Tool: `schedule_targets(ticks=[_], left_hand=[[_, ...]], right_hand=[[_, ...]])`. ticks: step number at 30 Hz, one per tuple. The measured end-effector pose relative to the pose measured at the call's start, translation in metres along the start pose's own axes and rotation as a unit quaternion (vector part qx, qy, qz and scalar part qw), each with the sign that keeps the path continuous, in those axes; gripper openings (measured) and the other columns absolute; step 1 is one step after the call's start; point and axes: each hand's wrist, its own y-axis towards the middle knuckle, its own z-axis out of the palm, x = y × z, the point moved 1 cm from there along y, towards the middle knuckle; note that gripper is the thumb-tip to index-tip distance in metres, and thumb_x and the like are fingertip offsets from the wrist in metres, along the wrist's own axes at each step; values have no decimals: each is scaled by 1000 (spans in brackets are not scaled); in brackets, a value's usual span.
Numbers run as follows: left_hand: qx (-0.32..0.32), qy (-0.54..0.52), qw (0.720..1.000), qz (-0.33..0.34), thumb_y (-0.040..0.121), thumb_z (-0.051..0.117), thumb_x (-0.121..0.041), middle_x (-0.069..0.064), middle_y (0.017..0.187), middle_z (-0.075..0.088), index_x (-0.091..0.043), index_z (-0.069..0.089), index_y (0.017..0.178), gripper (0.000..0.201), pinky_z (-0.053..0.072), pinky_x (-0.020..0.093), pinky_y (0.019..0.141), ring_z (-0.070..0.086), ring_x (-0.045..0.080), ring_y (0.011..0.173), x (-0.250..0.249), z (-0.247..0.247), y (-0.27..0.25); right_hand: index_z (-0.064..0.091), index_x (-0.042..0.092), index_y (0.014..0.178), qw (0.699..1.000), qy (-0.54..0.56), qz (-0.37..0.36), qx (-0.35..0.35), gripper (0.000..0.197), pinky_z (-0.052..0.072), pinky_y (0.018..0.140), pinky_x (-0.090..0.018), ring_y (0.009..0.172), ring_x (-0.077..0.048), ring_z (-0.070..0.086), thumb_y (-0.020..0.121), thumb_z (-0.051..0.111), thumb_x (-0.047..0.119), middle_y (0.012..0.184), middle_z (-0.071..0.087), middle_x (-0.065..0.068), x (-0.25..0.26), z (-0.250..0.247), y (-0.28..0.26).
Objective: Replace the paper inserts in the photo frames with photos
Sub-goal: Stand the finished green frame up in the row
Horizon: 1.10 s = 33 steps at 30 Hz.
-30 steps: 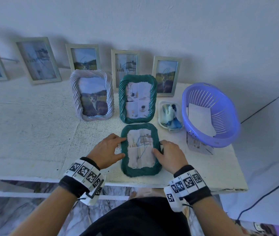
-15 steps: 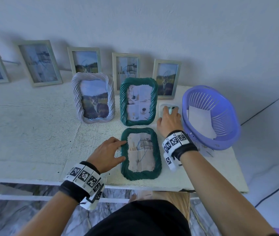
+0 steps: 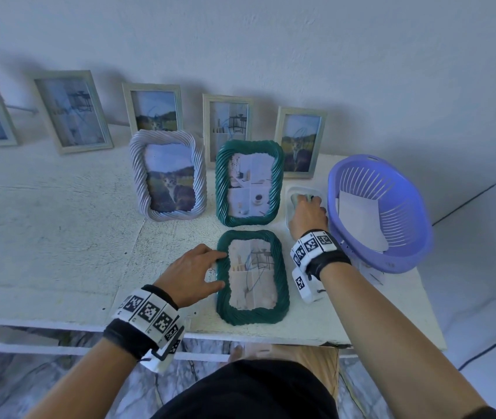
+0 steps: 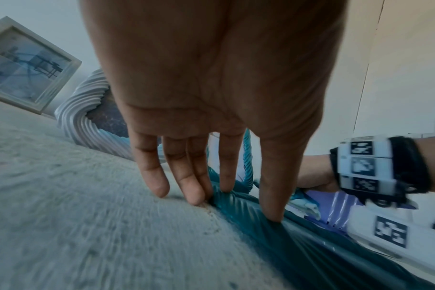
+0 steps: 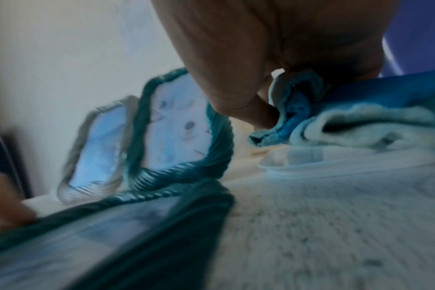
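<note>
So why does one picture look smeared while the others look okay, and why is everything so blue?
Right wrist view: motion blur smears the standing green frame and the table; the cloth under the right hand stays fairly readable. Left wrist view: the left hand is sharp, the table streaked. Head view: sharpest, bluish cast, straight edges bowed by the wide lens, soft shadows behind the frames.

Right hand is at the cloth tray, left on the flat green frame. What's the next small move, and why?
Probably lift the cloth from its tray and bring it to the flat green frame: the right hand already pinches it, and the left hand steadies the frame's edge.
</note>
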Motion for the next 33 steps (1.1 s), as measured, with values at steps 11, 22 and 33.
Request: schedule_targets(ticks=[11,22,33], left_hand=[[84,112,990,-6,68,61,-78,-1,143,31,-42,24,148,96,39,40,104,37,21,129,-3,-19,21],[115,266,957,13,56,61,-86,4,135,33,-38,23,149,111,37,42,99,37,25,121,-16,-22,28],[120,297,947,21,58,57,-87,7,138,32,-36,22,149,110,37,45,101,34,28,125,-18,-22,28]], right_hand=[[55,15,127,971,89,-220,6,41,49,82,-37,97,-26,51,86,54,10,111,46,-8,6,-1,-102],[66,8,99,965,21,-255,51,17,30,72,-27,89,-32,52,86,55,3,106,48,-12,28,18,-90],[73,10,85,947,45,-314,61,20,46,65,-27,74,-25,54,69,71,-1,85,55,-6,21,7,-85]])
